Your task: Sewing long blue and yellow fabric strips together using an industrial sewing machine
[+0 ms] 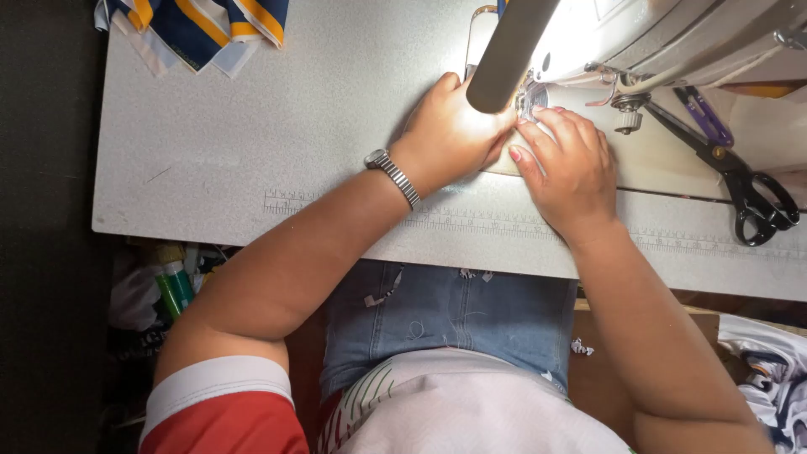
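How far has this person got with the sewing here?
Hard to judge overall. Striped fabric pieces lie aside at the table's far corner, whether finished or waiting is unclear. In hand: the left hand and right hand press something small, mostly hidden, under the sewing machine's needle area. Scissors lie unused.

A silver wristwatch (pixel 380 159) with a ribbed metal stretch band is worn on the left wrist. A short red sleeve (pixel 223 412) with a broad white cuff is seen at seven o'clock. Blue denim jeans (pixel 450 324), flecked with loose thread scraps, are worn beneath a pale grey shirt (pixel 458 412) marked with thin green and red stripes. The fingernails are painted pink.
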